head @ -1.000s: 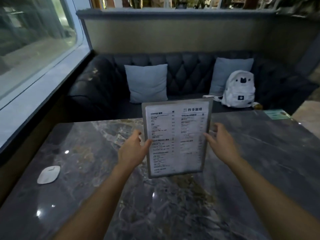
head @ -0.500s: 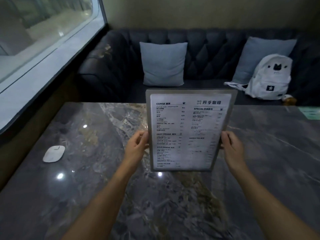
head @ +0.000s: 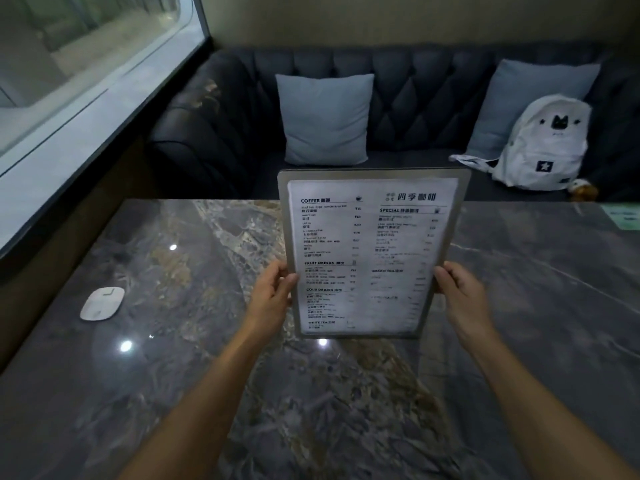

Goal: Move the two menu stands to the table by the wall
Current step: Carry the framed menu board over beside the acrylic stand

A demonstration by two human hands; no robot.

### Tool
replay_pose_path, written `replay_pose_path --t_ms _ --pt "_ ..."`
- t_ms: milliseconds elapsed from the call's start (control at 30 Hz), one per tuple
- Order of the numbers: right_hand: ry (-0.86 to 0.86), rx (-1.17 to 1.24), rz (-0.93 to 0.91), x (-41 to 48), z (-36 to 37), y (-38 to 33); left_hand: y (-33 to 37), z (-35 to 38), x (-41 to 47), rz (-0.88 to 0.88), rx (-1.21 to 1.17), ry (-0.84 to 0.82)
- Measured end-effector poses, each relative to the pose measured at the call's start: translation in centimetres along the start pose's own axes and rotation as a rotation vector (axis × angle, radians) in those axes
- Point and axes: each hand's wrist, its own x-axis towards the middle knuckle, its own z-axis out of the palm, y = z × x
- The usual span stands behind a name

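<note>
Closer now, menu stand (head: 370, 254) over marble table (head: 156, 375) facing sofa (head: 415, 98).

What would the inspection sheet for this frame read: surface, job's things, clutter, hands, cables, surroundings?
Surface: dark marble table, glossy, with light reflections.
Job's things: one menu stand held upright, printed side facing the camera, lower edge at or just above the tabletop; contact cannot be told. No second stand in view.
Clutter: small white oval device on the table at left; green card at the far right edge.
Hands: left hand grips the stand's left edge, right hand its right edge.
Cables: nothing seen.
Surroundings: dark tufted sofa behind the table with two grey cushions and a white backpack; window at left.
</note>
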Motion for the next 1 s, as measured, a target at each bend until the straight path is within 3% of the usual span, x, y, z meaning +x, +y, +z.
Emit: replay_pose_path --t_ms 400,1000 --pt "-0.09 0.005 -0.026 0.1 4.5 -3.4 1.0 -5.1 -2.6 0.046 0.045 0.096" --pt "-0.507 0.066 -0.176 -2.1 26.8 -11.1 1.0 -22.8 -11.0 -0.018 0.201 0.729"
